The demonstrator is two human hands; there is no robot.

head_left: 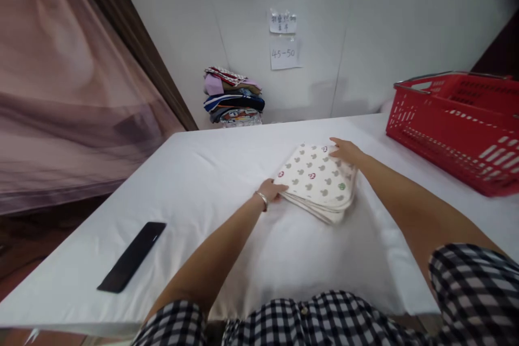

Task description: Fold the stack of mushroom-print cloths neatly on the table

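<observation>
A folded white cloth [314,175] with small grey, red and green mushroom-like prints is held in several layers just over the table, tilted. My left hand [272,190], with a silver bracelet at the wrist, pinches its left corner, thumb on top and the other fingers underneath. At the far right corner, my right hand [344,151] grips the cloth's edge; some of its fingers are hidden behind the fabric. The layers fan slightly apart along the near edge.
A white-covered table [194,184] spans the view. A black phone-like slab [132,257] lies at the left. The red plastic basket [454,130] stands on the right. Folded clothes [234,97] are stacked at the back against the wall, beside paper signs [285,54]. A pink curtain [73,75] hangs left.
</observation>
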